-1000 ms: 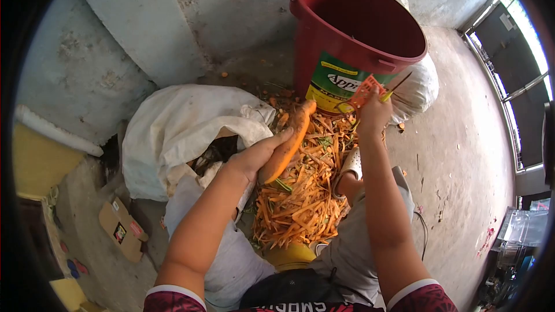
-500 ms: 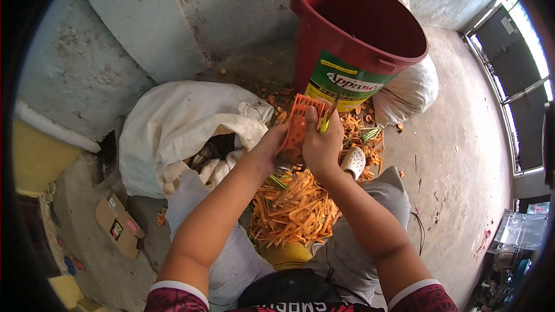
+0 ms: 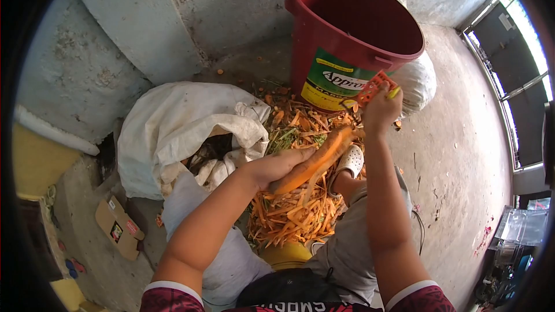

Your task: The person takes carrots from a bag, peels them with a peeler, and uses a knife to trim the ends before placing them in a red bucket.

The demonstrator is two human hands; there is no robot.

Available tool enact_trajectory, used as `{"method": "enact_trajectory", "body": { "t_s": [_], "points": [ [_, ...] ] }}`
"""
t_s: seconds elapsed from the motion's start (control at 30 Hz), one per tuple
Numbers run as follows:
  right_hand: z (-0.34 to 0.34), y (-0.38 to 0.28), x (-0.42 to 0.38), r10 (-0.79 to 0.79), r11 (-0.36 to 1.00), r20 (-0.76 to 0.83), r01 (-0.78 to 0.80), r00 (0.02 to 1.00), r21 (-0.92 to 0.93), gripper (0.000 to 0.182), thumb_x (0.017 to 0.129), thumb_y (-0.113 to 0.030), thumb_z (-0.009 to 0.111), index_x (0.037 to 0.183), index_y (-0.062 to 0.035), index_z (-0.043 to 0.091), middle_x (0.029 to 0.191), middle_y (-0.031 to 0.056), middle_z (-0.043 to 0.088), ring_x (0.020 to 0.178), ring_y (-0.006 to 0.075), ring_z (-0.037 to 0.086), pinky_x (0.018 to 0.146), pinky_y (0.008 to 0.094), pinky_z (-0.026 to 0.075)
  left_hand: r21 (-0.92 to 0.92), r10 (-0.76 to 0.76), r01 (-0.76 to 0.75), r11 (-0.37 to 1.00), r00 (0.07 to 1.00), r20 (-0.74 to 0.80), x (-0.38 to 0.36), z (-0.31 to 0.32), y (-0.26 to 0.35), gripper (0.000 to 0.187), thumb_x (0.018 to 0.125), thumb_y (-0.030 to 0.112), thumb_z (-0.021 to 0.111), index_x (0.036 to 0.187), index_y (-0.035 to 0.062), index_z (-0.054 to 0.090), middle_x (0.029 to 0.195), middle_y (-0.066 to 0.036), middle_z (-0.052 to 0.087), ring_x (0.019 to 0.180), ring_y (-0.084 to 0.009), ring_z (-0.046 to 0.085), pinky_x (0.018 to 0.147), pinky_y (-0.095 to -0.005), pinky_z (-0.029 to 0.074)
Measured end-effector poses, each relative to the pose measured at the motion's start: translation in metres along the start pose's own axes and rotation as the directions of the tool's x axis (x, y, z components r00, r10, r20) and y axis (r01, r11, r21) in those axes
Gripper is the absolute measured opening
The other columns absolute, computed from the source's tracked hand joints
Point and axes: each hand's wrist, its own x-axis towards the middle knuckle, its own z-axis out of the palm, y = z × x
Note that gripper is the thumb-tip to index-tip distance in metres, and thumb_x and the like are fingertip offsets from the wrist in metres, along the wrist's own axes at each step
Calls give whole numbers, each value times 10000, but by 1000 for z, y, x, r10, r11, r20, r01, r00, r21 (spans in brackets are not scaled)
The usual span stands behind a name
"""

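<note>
My left hand (image 3: 281,166) is closed around the lower end of a long, partly peeled carrot (image 3: 319,162), which slants up to the right. Its bare side is bright orange, with browner skin along the edges. In my right hand (image 3: 381,111), held above and beyond the carrot's far end, is a peeler with an orange perforated plastic body (image 3: 374,86). Something yellow (image 3: 394,92) shows at those fingers. Fingers and motion blur partly hide the tool. Below the carrot lies a heap of orange peelings (image 3: 295,216), between my legs.
A large red bucket (image 3: 303,52) with a green and yellow label stands ahead. Left of the peelings sits an open white sack (image 3: 173,121); another white sack (image 3: 419,84) is behind the bucket. My foot in a white clog (image 3: 351,159) is close by. Flattened cardboard (image 3: 117,228) lies left.
My hands have moved apart from being close together. The right hand has gone up and right with the orange tool, and the carrot now shows plainly in my left hand.
</note>
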Motion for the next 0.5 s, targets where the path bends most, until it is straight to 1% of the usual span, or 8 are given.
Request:
{"method": "enact_trajectory", "body": {
  "t_s": [0.03,0.1,0.13,0.23,0.27,0.3,0.37,0.5],
  "points": [
    [-2,5,5,6,994,-64,-13,998,-109,133,852,-135,461,863,-10,506,723,82,577,697,176,576,605,295,446,-74,-5,8,997,999,46,3,-6,-2,411,881,438,338,947,58,479,762,-47,511,674,-137,518,564,-254,443],
    [-4,-1,1,192,956,38,-196,981,218,132,852,-136,459,853,-14,509,722,65,573,677,158,558,601,273,434,-223,1,28,974,991,133,10,-25,-7,407,882,438,341,917,54,472,738,-41,485,662,-129,505,551,-245,438],
    [-2,-10,-7,266,884,116,-291,957,366,132,853,-137,458,848,-16,510,721,57,570,667,149,549,600,263,428,-240,-28,16,971,998,-48,5,-18,3,416,872,448,360,894,48,471,728,-38,463,629,-123,480,514,-247,431],
    [12,-9,-37,-79,945,225,2,971,326,133,852,-142,459,835,-18,505,724,60,558,639,142,533,577,261,415,-168,13,-62,984,959,-282,9,-18,12,413,865,457,366,871,57,466,717,-29,456,609,-111,466,464,-251,405],
    [15,-13,-52,-34,938,302,-74,953,339,137,853,-144,459,844,-16,506,721,68,557,641,144,532,576,268,414,-246,28,-55,968,993,-110,21,-37,2,416,857,468,374,911,71,482,782,-40,509,670,-124,520,502,-265,454],
    [16,-20,-68,9,926,378,-151,926,346,142,854,-147,458,853,-14,508,717,76,556,643,145,532,574,276,412,-281,26,-63,958,991,-131,25,-39,-1,414,856,468,374,924,75,487,809,-44,524,687,-123,531,512,-266,462],
    [11,-37,-93,-55,975,434,-44,899,216,151,847,-149,474,896,-11,510,696,108,556,634,173,550,557,284,415,-350,21,-81,933,985,-173,29,-38,-4,414,855,468,374,948,85,499,862,-51,554,721,-122,552,531,-267,476],
    [10,-49,-112,-225,969,415,160,881,186,170,825,-137,504,934,-7,504,693,152,557,607,235,558,555,330,428,-314,274,-380,870,902,-334,-6,0,7,365,879,399,355,1046,100,482,843,-30,565,708,-128,560,599,-262,475]
  ]
}}
